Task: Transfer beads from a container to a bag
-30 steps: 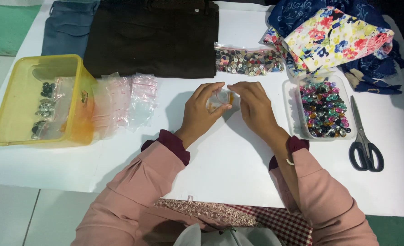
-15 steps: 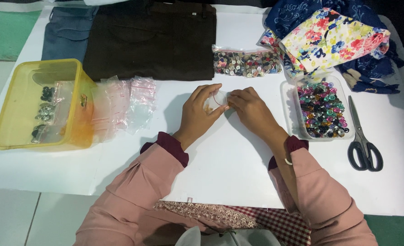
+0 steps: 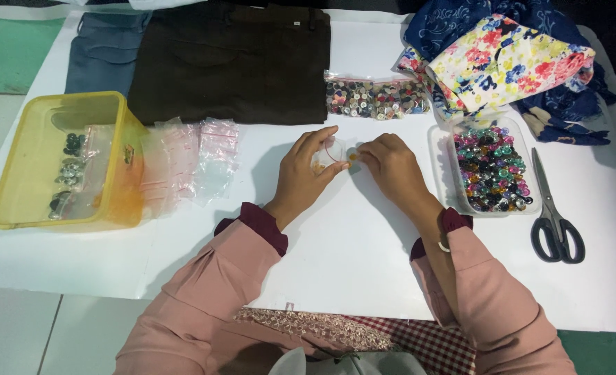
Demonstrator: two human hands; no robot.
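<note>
Small clear bag (image 3: pixel 330 151), upright, between both hands

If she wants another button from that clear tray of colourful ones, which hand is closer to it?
Probably the right hand: the clear tray of colourful buttons lies just beside it, on its outer side. The left hand pinches the small clear bag and sits farther away.
</note>
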